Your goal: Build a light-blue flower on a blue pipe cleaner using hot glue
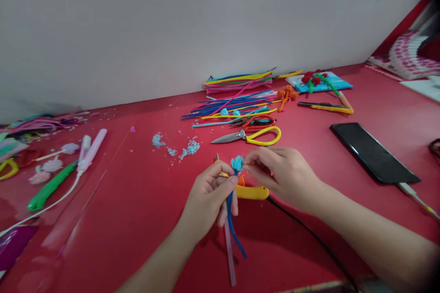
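My left hand [213,192] pinches a dark blue pipe cleaner [231,219] just below a light-blue fluffy flower head [237,163]. The stem's loose end hangs down toward the front edge. My right hand [283,174] has its fingertips closed together at the flower's right side; any small piece between them is too fine to make out. Under both hands lies a yellow hot glue gun [252,192], partly covered by my left fingers. A clear glue stick [229,256] points toward me below my left hand.
Yellow-handled scissors [263,136], red-handled pliers [257,122] and piles of pipe cleaners [237,83] lie behind my hands. Light-blue fluff scraps [190,148] are left of them. A phone [373,152] on a cable lies right; a green-handled tool [53,185] lies left. The glue gun's black cord [309,233] runs front right.
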Tool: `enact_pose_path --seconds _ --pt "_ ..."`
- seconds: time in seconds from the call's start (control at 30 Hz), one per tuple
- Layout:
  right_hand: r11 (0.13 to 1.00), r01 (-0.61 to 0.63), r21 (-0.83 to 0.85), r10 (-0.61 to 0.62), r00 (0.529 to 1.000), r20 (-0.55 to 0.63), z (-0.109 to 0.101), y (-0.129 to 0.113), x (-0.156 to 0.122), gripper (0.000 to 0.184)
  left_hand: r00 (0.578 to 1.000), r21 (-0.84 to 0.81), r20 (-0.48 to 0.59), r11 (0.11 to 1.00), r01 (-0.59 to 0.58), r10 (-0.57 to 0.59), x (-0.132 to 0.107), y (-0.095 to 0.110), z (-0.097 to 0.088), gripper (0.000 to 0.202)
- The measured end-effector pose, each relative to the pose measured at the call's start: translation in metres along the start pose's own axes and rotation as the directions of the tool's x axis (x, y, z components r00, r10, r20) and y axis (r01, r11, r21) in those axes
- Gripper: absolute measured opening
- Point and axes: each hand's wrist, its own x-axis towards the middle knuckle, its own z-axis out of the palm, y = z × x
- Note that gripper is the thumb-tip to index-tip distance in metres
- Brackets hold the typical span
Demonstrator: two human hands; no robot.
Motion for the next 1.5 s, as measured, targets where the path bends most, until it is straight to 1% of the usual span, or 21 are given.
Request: enact_pose_path --seconds 0.27,0.4,0.53,0.6,0.67,0.73,0.8,0.83,0.87,0.9,0.93,0.97,1.0,1.03,1.07,1.1,1.13,1.23,1.3,1.4,1.5 --pt "0.998 0.046 -0.053 -0.048 0.998 -0.036 0.0 -0.001 -0.001 0.015 1.0 -0.002 0.019 1.0 -0.019 0.02 -0.001 -0.001 -0.003 0.014" --pt "0.998 0.041 0.05 -0.039 0.998 -0.05 -0.001 -0.002 -0.003 0.008 0.998 -0.007 -0.01 0.998 -0.057 0.057 -0.001 -0.001 -0.003 0.016" --pt "0.985 0.004 0.173 0.006 0.998 -0.06 -0.007 -0.008 -0.004 0.005 0.977 0.07 -0.105 0.981 -0.179 0.185 -0.006 0.003 0.001 0.016" --pt "0.953 -0.09 0.288 0.105 0.994 -0.034 -0.011 -0.013 -0.003 0.003 0.935 0.141 -0.201 0.953 -0.267 0.292 -0.01 0.005 0.005 0.011" --pt "0.853 -0.251 0.458 0.242 0.967 0.08 -0.015 -0.019 -0.001 0.009 0.861 0.238 -0.302 0.907 -0.348 0.41 -0.014 0.007 0.008 0.007" --pt "0.665 -0.422 0.616 0.322 0.906 0.273 -0.016 -0.025 0.002 0.01 0.788 0.333 -0.351 0.854 -0.401 0.506 -0.017 0.007 0.009 0.006" --pt "0.47 -0.554 0.687 0.333 0.832 0.443 -0.014 -0.031 0.003 0.014 0.745 0.396 -0.353 0.812 -0.429 0.566 -0.02 0.007 0.008 0.009" --pt "0.412 -0.593 0.692 0.34 0.804 0.488 -0.013 -0.033 0.002 0.017 0.725 0.412 -0.36 0.797 -0.441 0.587 -0.02 0.007 0.008 0.01" --pt "0.399 -0.607 0.687 0.354 0.794 0.495 -0.011 -0.035 0.002 0.018 0.712 0.417 -0.369 0.791 -0.448 0.598 -0.02 0.006 0.007 0.012" --pt "0.437 -0.592 0.678 0.374 0.805 0.462 -0.009 -0.037 0.0 0.019 0.708 0.406 -0.378 0.794 -0.453 0.597 -0.02 0.006 0.006 0.011" --pt "0.512 -0.548 0.661 0.386 0.834 0.393 -0.007 -0.037 -0.001 0.018 0.721 0.371 -0.385 0.812 -0.45 0.576 -0.019 0.006 0.005 0.01" --pt "0.606 -0.485 0.631 0.383 0.873 0.303 -0.006 -0.037 -0.002 0.016 0.753 0.306 -0.387 0.844 -0.44 0.533 -0.018 0.006 0.004 0.006" --pt "0.696 -0.409 0.59 0.357 0.91 0.21 -0.005 -0.037 -0.004 0.014 0.8 0.212 -0.376 0.884 -0.417 0.468 -0.016 0.005 0.003 0.002" --pt "0.766 -0.341 0.546 0.323 0.937 0.131 -0.004 -0.036 -0.005 0.012 0.854 0.104 -0.349 0.922 -0.374 0.386 -0.014 0.006 0.002 0.004" --pt "0.812 -0.29 0.507 0.292 0.953 0.079 -0.003 -0.034 -0.006 0.01 0.901 -0.005 -0.314 0.948 -0.318 0.301 -0.012 0.006 0.001 0.008" --pt "0.839 -0.265 0.475 0.274 0.96 0.051 -0.002 -0.032 -0.006 0.009 0.935 -0.099 -0.275 0.96 -0.26 0.225 -0.009 0.006 0.0 0.012" --pt "0.857 -0.254 0.448 0.268 0.963 0.034 -0.002 -0.031 -0.006 0.009 0.957 -0.168 -0.236 0.963 -0.211 0.168 -0.007 0.007 -0.002 0.015" --pt "0.917 -0.21 0.339 0.236 0.971 -0.037 -0.002 -0.026 -0.005 0.007 0.984 -0.258 -0.148 0.956 -0.138 0.102 -0.003 0.008 -0.004 0.019" --pt "0.961 -0.116 0.25 0.147 0.983 -0.109 -0.003 -0.025 -0.006 0.005 0.989 -0.28 -0.115 0.952 -0.125 0.096 -0.003 0.008 -0.004 0.019" --pt "0.989 0.056 0.14 -0.035 0.988 -0.148 -0.005 -0.024 -0.008 0.008 0.992 -0.26 -0.096 0.96 -0.107 0.085 -0.006 0.005 -0.004 0.021" --pt "0.987 0.141 0.08 -0.129 0.981 -0.142 -0.006 -0.026 -0.009 0.012 0.987 -0.18 -0.118 0.976 -0.126 0.106 -0.01 0.002 -0.002 0.025"
